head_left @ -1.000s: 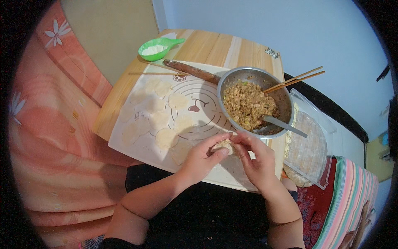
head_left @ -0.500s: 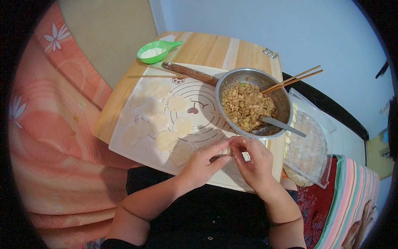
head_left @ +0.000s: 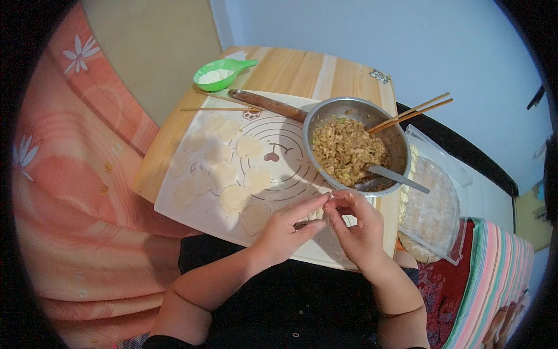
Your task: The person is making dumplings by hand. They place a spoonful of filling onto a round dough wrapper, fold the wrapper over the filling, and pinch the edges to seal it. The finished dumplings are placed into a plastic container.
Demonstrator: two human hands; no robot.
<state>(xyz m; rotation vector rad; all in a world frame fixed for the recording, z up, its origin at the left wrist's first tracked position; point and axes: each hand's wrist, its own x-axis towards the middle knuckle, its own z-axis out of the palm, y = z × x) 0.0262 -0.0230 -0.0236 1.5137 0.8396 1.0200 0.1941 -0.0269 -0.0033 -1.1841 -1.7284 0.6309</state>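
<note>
My left hand (head_left: 286,228) cradles a small pale dumpling (head_left: 317,214), mostly hidden by the fingers, above the near right part of the white mat (head_left: 296,166). On the dumpling's right end, my right hand (head_left: 359,222) pinches the dough edge between thumb and fingers. Several thin round dough wrappers (head_left: 235,199) lie on the mat to the left, some overlapping. Just beyond my hands, a steel bowl (head_left: 309,125) holds minced filling (head_left: 344,148). A metal spoon (head_left: 401,178) and a pair of chopsticks (head_left: 419,111) rest in it.
A rolling pin (head_left: 267,104) lies behind the mat, its right end against the bowl. Two thin sticks (head_left: 212,109) lie left of it. A green scoop (head_left: 236,65) of white flour stands at the far left. Right of the table sits a clear plastic container (head_left: 459,232) by a floured round tray (head_left: 430,203).
My right fingers have shifted slightly along the dumpling's edge, and a bit of white dough now shows at the fingertips. My left hand stays nearly still.
</note>
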